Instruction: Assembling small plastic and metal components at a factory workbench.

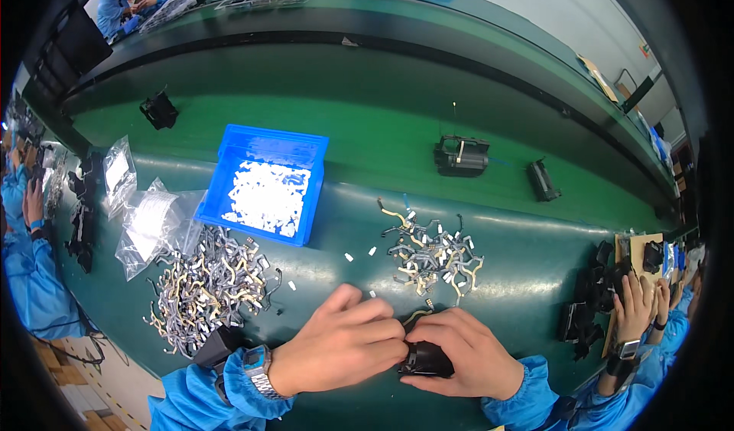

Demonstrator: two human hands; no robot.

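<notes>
Close to the bench's near edge, my right hand is wrapped round a small black plastic housing. My left hand, with a metal watch on its wrist, presses its fingertips together at the housing's left side. What those fingers pinch is hidden. A short yellowish cable sticks up just behind the housing, between my hands. Beyond them lies a loose pile of short grey and yellow cables with white connectors. To the left of my left hand is a larger heap of similar cables.
A blue bin holds many small white parts. Clear plastic bags lie left of it. Black housings stand on the green shelf. A black piece sits by my left sleeve. Co-workers' hands and black parts are at the right.
</notes>
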